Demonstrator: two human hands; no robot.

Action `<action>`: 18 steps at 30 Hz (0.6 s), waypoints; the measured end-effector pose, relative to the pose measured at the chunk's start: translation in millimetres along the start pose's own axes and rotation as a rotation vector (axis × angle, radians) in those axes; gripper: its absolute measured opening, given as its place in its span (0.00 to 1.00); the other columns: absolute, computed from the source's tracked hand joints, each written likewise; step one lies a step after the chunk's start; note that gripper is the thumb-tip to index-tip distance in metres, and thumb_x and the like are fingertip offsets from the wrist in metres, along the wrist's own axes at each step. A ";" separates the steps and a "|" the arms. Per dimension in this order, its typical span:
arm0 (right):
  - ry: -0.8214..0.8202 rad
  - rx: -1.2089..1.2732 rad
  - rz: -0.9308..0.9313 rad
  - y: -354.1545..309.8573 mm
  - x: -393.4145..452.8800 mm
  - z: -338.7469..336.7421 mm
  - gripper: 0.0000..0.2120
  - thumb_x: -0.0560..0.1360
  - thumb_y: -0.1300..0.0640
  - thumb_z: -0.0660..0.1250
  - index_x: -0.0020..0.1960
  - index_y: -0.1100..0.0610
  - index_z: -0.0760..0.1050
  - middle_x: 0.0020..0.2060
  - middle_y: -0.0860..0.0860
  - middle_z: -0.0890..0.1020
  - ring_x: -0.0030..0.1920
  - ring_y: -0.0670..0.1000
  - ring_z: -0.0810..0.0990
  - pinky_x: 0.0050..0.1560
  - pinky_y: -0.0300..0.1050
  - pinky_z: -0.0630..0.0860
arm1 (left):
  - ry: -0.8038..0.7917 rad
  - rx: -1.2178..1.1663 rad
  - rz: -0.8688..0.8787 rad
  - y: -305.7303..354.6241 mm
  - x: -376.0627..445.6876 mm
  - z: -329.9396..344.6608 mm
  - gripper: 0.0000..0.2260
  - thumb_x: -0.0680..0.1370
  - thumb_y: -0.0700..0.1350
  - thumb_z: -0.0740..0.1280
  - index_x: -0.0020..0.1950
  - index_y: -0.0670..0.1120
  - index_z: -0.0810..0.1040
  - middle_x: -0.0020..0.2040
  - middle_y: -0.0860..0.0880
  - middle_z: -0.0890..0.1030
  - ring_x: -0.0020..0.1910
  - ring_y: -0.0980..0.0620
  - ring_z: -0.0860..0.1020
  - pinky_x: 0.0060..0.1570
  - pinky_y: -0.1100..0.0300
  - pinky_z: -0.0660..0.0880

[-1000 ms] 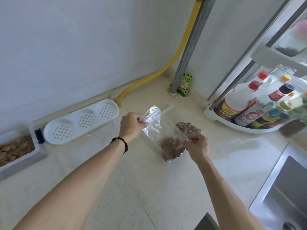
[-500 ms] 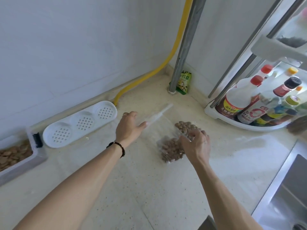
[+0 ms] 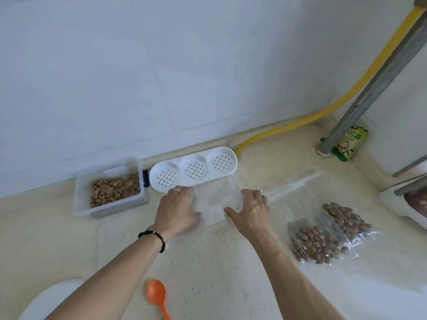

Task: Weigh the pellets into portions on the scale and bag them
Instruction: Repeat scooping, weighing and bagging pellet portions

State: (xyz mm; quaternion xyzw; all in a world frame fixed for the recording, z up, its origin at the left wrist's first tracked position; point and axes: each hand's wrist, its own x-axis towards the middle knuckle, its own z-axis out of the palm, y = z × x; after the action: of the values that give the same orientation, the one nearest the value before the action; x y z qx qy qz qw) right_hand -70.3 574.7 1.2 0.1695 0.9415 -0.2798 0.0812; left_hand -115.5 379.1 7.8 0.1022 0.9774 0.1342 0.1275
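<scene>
Both grips are wide: the left hand (image 3: 175, 213) and right hand (image 3: 250, 212) lie spread on an empty clear plastic bag (image 3: 216, 199), likely flattening it for filling.

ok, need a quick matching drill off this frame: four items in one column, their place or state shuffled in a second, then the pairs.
Items
1. orange spoon
2. clear tub of pellets
3. filled bags
4. empty clear bag

Place or state
A. under both hands
B. near bottom edge, between the forearms
C. by the wall, left of the white perforated tray
D. lying right of the right hand

Pairs: 1-B, 2-C, 3-D, 4-A
</scene>
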 end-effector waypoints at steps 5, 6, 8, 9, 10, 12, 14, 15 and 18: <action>0.099 -0.111 -0.003 -4.3 7.1 13.9 0.33 0.71 0.49 0.73 0.70 0.57 0.64 0.63 0.55 0.72 0.63 0.57 0.68 0.61 0.49 0.65 | 0.025 0.118 -0.036 -4.2 3.8 13.1 0.36 0.66 0.59 0.74 0.69 0.49 0.64 0.62 0.47 0.73 0.62 0.46 0.72 0.60 0.51 0.67; 0.115 -0.123 -0.005 -3.1 8.8 13.6 0.33 0.71 0.50 0.73 0.70 0.57 0.64 0.62 0.55 0.72 0.63 0.57 0.68 0.62 0.49 0.65 | 0.046 0.121 -0.040 -3.1 4.7 13.9 0.36 0.66 0.59 0.74 0.69 0.49 0.65 0.62 0.47 0.72 0.62 0.46 0.71 0.60 0.51 0.67; 0.133 -0.128 0.000 0.3 11.2 11.6 0.32 0.72 0.50 0.73 0.70 0.58 0.65 0.62 0.55 0.73 0.63 0.57 0.69 0.62 0.49 0.67 | 0.117 0.147 -0.014 0.0 6.3 14.4 0.34 0.67 0.57 0.75 0.68 0.50 0.66 0.60 0.48 0.72 0.60 0.47 0.72 0.59 0.52 0.66; 0.143 -0.121 0.002 2.4 11.8 10.8 0.30 0.72 0.51 0.73 0.69 0.58 0.67 0.62 0.55 0.73 0.63 0.57 0.69 0.61 0.49 0.67 | 0.151 0.156 0.004 1.2 7.2 15.0 0.32 0.68 0.54 0.75 0.68 0.49 0.67 0.59 0.49 0.72 0.59 0.48 0.72 0.59 0.53 0.65; 0.153 -0.110 0.000 4.1 11.7 9.7 0.27 0.73 0.53 0.72 0.68 0.58 0.69 0.62 0.55 0.74 0.63 0.57 0.70 0.60 0.50 0.68 | 0.177 0.154 0.022 2.0 7.8 15.8 0.31 0.68 0.51 0.75 0.68 0.49 0.68 0.59 0.49 0.72 0.59 0.48 0.72 0.60 0.53 0.65; 0.179 -0.083 -0.014 6.4 10.5 8.2 0.19 0.74 0.57 0.71 0.63 0.58 0.73 0.60 0.55 0.75 0.61 0.57 0.70 0.58 0.50 0.69 | 0.215 0.132 0.051 2.4 8.1 18.0 0.28 0.68 0.43 0.74 0.66 0.48 0.71 0.59 0.49 0.73 0.58 0.47 0.73 0.59 0.54 0.65; 0.205 -0.028 -0.014 6.2 8.4 5.9 0.12 0.75 0.61 0.68 0.59 0.59 0.75 0.57 0.55 0.77 0.59 0.57 0.71 0.56 0.50 0.70 | 0.277 0.090 0.085 3.0 7.5 19.5 0.25 0.66 0.36 0.74 0.61 0.47 0.74 0.55 0.49 0.76 0.55 0.47 0.75 0.55 0.53 0.68; 0.220 0.010 -0.009 5.5 7.1 4.9 0.10 0.76 0.62 0.67 0.57 0.59 0.76 0.55 0.55 0.78 0.58 0.57 0.72 0.56 0.51 0.71 | 0.311 0.058 0.095 3.4 6.6 18.4 0.22 0.66 0.34 0.73 0.58 0.47 0.75 0.52 0.49 0.77 0.52 0.47 0.76 0.52 0.54 0.68; 0.252 0.188 0.015 -2.3 -0.7 -3.9 0.09 0.77 0.64 0.63 0.56 0.60 0.75 0.47 0.54 0.82 0.50 0.57 0.78 0.49 0.54 0.76 | 0.289 -0.144 0.116 3.4 1.9 5.4 0.14 0.72 0.35 0.70 0.55 0.47 0.74 0.44 0.53 0.78 0.44 0.52 0.77 0.48 0.57 0.68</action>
State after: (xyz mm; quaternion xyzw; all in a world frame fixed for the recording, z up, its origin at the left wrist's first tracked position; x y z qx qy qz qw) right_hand -70.8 574.9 5.8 0.2170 0.9125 -0.3428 -0.0518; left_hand -115.3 384.0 3.4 0.1287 0.9658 0.2244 -0.0154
